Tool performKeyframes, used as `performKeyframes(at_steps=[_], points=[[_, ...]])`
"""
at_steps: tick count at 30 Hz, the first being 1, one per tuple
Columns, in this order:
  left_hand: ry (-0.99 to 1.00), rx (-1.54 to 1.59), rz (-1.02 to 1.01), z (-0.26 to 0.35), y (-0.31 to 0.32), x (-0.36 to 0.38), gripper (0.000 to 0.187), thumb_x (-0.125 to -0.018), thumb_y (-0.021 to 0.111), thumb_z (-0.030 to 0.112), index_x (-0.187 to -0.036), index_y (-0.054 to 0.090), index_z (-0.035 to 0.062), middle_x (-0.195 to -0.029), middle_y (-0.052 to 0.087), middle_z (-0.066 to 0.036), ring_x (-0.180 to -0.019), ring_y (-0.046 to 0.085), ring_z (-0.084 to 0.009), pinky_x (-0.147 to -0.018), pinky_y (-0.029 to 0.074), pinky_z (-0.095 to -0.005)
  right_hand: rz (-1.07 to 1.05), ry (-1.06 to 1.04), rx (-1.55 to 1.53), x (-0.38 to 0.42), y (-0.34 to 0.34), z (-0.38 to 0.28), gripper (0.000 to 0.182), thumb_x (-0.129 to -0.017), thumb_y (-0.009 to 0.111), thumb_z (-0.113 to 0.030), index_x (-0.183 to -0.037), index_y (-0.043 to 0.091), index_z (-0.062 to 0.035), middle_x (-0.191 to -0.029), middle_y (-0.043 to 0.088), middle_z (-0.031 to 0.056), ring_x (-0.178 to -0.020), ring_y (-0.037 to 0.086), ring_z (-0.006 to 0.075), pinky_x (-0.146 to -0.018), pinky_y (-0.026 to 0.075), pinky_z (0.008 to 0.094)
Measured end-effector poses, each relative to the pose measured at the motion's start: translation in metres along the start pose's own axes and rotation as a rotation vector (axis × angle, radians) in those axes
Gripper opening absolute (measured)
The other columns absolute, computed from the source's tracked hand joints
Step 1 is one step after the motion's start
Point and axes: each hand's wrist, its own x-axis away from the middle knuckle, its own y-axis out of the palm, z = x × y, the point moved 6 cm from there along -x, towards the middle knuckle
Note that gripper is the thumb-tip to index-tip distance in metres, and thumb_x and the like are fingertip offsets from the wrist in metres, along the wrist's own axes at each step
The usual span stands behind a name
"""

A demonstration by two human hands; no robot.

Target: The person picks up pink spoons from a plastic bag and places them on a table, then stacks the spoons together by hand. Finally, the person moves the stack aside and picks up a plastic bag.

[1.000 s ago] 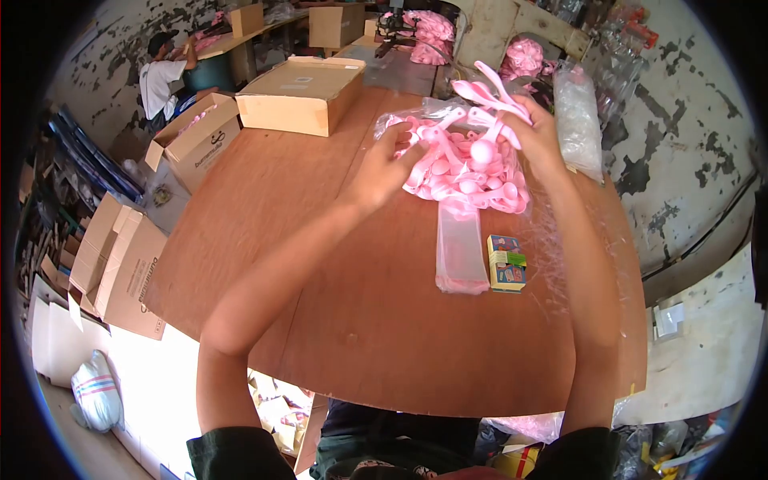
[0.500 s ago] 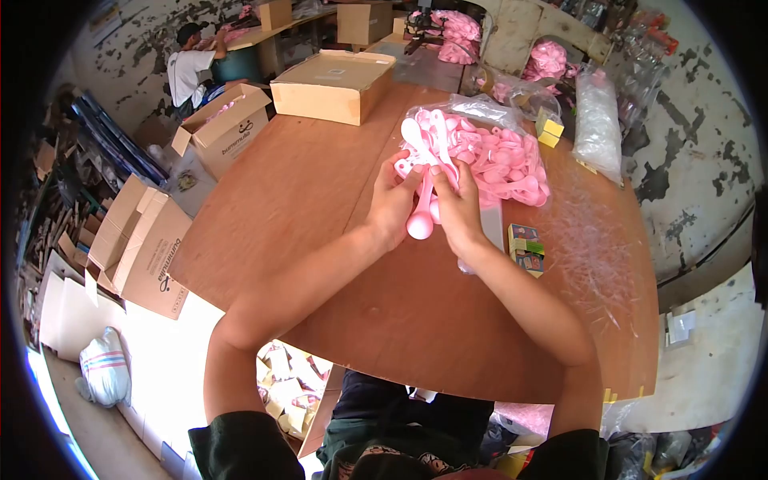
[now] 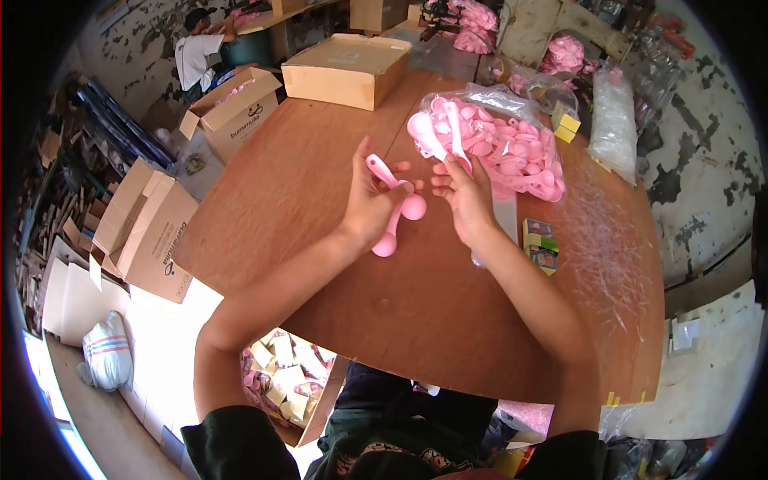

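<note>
My left hand [image 3: 368, 200] is closed around pink plastic spoons [image 3: 386, 242]; their round bowls point down and toward me, and one handle with holes sticks up past the thumb. To its right, my right hand [image 3: 470, 196] pinches the handles of two lighter pink spoons [image 3: 426, 134], bowls pointing up and away. The hands are apart, above the brown table [image 3: 336, 312]. Just beyond the right hand lies a heap of pink spoons [image 3: 520, 148] in a clear plastic bag [image 3: 502, 100].
Small printed boxes [image 3: 540, 246] lie right of my right forearm, with yellow blocks [image 3: 566, 126] farther back. Clear plastic strips [image 3: 596, 240] cover the right side. A cardboard box [image 3: 344, 72] stands at the back, and open cartons [image 3: 148, 232] at left. Another person [image 3: 196, 56] works far left.
My hands, together around the spoons before, have separated. The left hand has moved left with some spoons, while the right keeps two. The view has shifted slightly.
</note>
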Motion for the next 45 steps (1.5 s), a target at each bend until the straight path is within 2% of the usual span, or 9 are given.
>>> performKeyframes(at_steps=[11, 19, 22, 29, 34, 37, 40, 42, 45], points=[[-0.176, -0.592, 0.180, 0.004, -0.052, -0.011, 0.090, -0.082, 0.061, -0.006, -0.150, 0.002, 0.0051, -0.128, 0.049, -0.023, -0.111, 0.057, -0.0258, -0.091, 0.050, -0.0395, -0.235, -0.089, 0.750, 0.021, 0.007, 0.020, 0.024, -0.096, 0.054, -0.025, -0.105, 0.056, -0.0020, -0.081, 0.063, 0.0092, -0.066, 0.059, 0.0160, -0.060, 0.047, 0.0306], [0.327, -1.370, 0.291, 0.028, -0.032, -0.007, 0.084, -0.077, 0.065, 0.016, -0.148, 0.021, 0.0039, -0.142, 0.035, -0.026, -0.137, 0.027, -0.0377, -0.116, 0.010, -0.0500, -0.164, -0.254, 1.041, 0.038, 0.026, -0.006, 0.025, -0.094, 0.051, -0.022, -0.109, 0.062, -0.0051, -0.099, 0.065, 0.0153, -0.094, 0.063, 0.0332, -0.080, 0.047, 0.0407], [-0.006, -1.192, -0.044, 0.022, -0.016, -0.008, 0.080, -0.079, 0.063, 0.021, -0.146, 0.024, 0.0032, -0.147, 0.027, -0.024, -0.135, 0.031, -0.0391, -0.116, 0.005, -0.0504, -0.140, -0.229, 1.104, 0.040, 0.025, -0.003, 0.024, -0.090, 0.054, -0.020, -0.105, 0.065, -0.0054, -0.099, 0.065, 0.0148, -0.093, 0.063, 0.0326, -0.081, 0.048, 0.0405], [0.279, -0.587, 0.259, 0.013, -0.021, -0.003, 0.071, -0.090, 0.063, 0.019, -0.144, 0.023, -0.0038, -0.121, 0.051, -0.021, -0.117, 0.050, -0.0251, -0.088, 0.050, -0.0364, -0.064, -0.385, 0.895, 0.045, 0.030, -0.013, 0.020, -0.085, 0.062, -0.013, -0.102, 0.069, -0.0062, -0.091, 0.068, 0.0118, -0.079, 0.066, 0.0273, -0.070, 0.051, 0.0380], [-0.067, -0.065, 0.012, 0.008, -0.016, -0.009, 0.051, -0.097, 0.054, 0.017, -0.138, 0.030, -0.0029, -0.111, 0.058, -0.014, -0.096, 0.063, -0.0213, -0.082, 0.053, -0.0333, -0.536, -0.679, 0.876, 0.037, 0.052, -0.036, 0.021, -0.084, 0.068, -0.021, -0.099, 0.070, -0.0061, -0.080, 0.068, 0.0068, -0.067, 0.064, 0.0161, -0.063, 0.049, 0.0295], [-0.192, 0.050, 0.013, 0.012, -0.021, -0.010, 0.035, -0.100, 0.050, 0.016, -0.130, 0.040, 0.0016, -0.107, 0.059, -0.009, -0.085, 0.067, -0.0183, -0.077, 0.055, -0.0315, -0.312, -0.900, 0.755, -0.009, 0.032, -0.095, 0.016, -0.085, 0.063, -0.013, -0.096, 0.070, -0.0035, -0.079, 0.069, 0.0076, -0.071, 0.064, 0.0118, -0.064, 0.049, 0.0263], [-0.257, 0.025, 0.047, 0.014, -0.023, -0.006, 0.024, -0.101, 0.047, 0.016, -0.121, 0.048, 0.0034, -0.098, 0.058, -0.006, -0.076, 0.067, -0.0157, -0.070, 0.056, -0.0307, -0.097, -0.682, 1.113, -0.098, -0.012, -0.129, 0.029, -0.076, 0.063, -0.003, -0.104, 0.069, -0.0066, -0.096, 0.070, 0.0124, -0.086, 0.065, 0.0180, -0.076, 0.051, 0.0299], [-0.259, 0.031, 0.028, 0.007, -0.029, -0.010, 0.024, -0.101, 0.047, 0.016, -0.120, 0.047, 0.0029, -0.100, 0.058, -0.007, -0.074, 0.066, -0.0161, -0.068, 0.055, -0.0307, -0.423, -0.513, 1.784, -0.135, -0.027, -0.112, 0.055, -0.067, 0.068, 0.001, -0.121, 0.064, -0.0117, -0.122, 0.061, 0.0150, -0.111, 0.059, 0.0236, -0.091, 0.048, 0.0339], [-0.272, 0.035, 0.056, 0.010, -0.028, -0.009, 0.023, -0.101, 0.047, 0.016, -0.119, 0.048, 0.0022, -0.100, 0.059, -0.008, -0.071, 0.066, -0.0164, -0.067, 0.055, -0.0309, -0.736, -0.086, 1.523, -0.164, -0.043, -0.080, 0.076, -0.063, 0.073, -0.001, -0.135, 0.053, -0.0152, -0.139, 0.048, 0.0153, -0.128, 0.046, 0.0285, -0.101, 0.042, 0.0374]])
